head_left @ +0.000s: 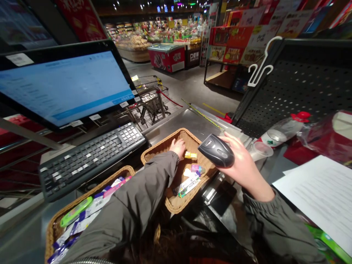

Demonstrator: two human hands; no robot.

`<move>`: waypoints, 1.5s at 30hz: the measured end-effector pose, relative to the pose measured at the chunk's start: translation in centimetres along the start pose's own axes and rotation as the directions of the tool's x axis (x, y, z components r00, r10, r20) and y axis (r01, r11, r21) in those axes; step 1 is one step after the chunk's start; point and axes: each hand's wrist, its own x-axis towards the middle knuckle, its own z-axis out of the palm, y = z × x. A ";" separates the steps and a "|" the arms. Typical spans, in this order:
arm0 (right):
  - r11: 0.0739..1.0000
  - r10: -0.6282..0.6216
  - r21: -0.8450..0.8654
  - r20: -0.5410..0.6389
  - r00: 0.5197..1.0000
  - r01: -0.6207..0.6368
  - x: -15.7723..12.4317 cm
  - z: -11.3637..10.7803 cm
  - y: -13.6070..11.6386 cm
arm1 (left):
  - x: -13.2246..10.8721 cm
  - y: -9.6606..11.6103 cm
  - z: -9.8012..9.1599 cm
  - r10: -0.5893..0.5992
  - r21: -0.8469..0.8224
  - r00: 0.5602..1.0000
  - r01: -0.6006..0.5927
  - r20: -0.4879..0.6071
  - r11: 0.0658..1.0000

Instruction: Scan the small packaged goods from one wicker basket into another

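My right hand point(239, 157) is closed around a black barcode scanner point(216, 150), held above the right side of a wicker basket point(176, 209). Inside that basket, toward its far end, my left hand point(178, 147) reaches down with its fingers apart. A small yellow packet point(190, 155) lies just beside it. Nearer to me in the same basket are a pink and purple small item point(196, 168) and a white and green slim packet point(189, 186). My left sleeve crosses the near-left rim and hides part of the basket.
A second wicker basket point(48, 234) at lower left holds several purple-white packs and a green case point(77, 211). Keyboard point(93, 161) and monitor point(68, 88) stand at left. On the right are a plastic bottle point(280, 130), a cup point(261, 151) and printed paper point(319, 198).
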 end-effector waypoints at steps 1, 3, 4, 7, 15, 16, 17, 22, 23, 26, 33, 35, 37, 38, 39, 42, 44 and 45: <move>1.000 -0.010 -0.005 -0.004 1.000 0.010 0.0 0.0 -0.5 | -0.5 0.1 -1.8 -0.002 0.009 0.998 0.002 -0.059 1.000; 0.999 -0.032 -0.018 -0.012 0.999 0.032 0.0 0.1 -1.5 | -2.0 0.2 -5.4 -0.016 0.035 0.982 0.023 -0.191 0.999; 0.999 -0.045 -0.027 -0.016 0.999 0.045 0.0 0.2 -2.1 | -3.1 0.2 -7.2 -0.020 0.052 0.959 0.036 -0.283 0.998; 0.994 -0.099 -0.053 -0.008 0.995 0.099 0.1 0.6 -4.2 | -7.2 0.2 -11.3 0.038 0.126 0.784 0.052 -0.620 0.991; 0.961 -0.269 -0.067 0.022 0.963 0.270 -0.1 0.3 -11.7 | -19.8 -0.3 -15.5 0.032 0.181 0.520 0.237 -0.853 0.955; 0.954 -0.291 -0.067 0.024 0.956 0.292 -0.2 0.2 -12.6 | -21.3 -0.4 -15.6 0.030 0.183 0.499 0.261 -0.866 0.948; 0.947 -0.313 -0.068 0.027 0.950 0.314 -0.3 0.2 -13.5 | -22.6 -0.5 -15.8 0.030 0.188 0.478 0.286 -0.878 0.940; 0.916 -0.397 -0.042 0.047 0.917 0.399 -0.8 1.0 -17.5 | -28.7 -0.9 -16.1 0.057 0.229 0.390 0.411 -0.919 0.882; 0.910 -0.412 -0.035 0.052 0.910 0.414 -0.8 1.3 -18.2 | -29.8 -1.0 -16.1 0.060 0.234 0.381 0.429 -0.923 0.872; 0.890 -0.452 -0.019 0.072 0.889 0.455 -1.1 2.3 -20.0 | -32.5 -1.0 -15.7 0.056 0.245 0.386 0.462 -0.921 0.852; 0.868 -0.495 0.047 0.134 0.858 0.494 -2.2 4.4 -22.6 | -37.0 -0.5 -13.2 -0.071 0.174 0.473 0.455 -0.878 0.874; 0.866 -0.500 0.065 0.153 0.852 0.496 -2.5 4.9 -23.0 | -37.8 -0.6 -12.4 -0.085 0.174 0.491 0.457 -0.867 0.872; 0.868 -0.497 0.072 0.171 0.851 0.492 -2.7 5.4 -23.3 | -38.5 -0.7 -11.9 -0.092 0.175 0.495 0.467 -0.864 0.867; 0.869 -0.494 0.074 0.181 0.850 0.489 -2.8 5.6 -23.5 | -38.8 -0.8 -11.7 -0.098 0.174 0.496 0.473 -0.862 0.864; 0.870 -0.492 0.076 0.191 0.849 0.487 -2.9 5.8 -23.7 | -39.0 -0.9 -11.6 -0.107 0.170 0.499 0.479 -0.860 0.861; 0.873 -0.487 0.081 0.214 0.847 0.481 -3.0 6.1 -24.2 | -39.7 -1.2 -11.4 -0.130 0.159 0.511 0.483 -0.849 0.861; 0.874 -0.484 0.082 0.222 0.846 0.479 -3.0 6.2 -24.4 | -40.0 -1.4 -11.4 -0.137 0.156 0.518 0.482 -0.844 0.862; 0.874 -0.484 0.081 0.224 0.846 0.479 -3.0 6.2 -24.5 | -40.1 -1.4 -11.4 -0.138 0.156 0.519 0.484 -0.843 0.861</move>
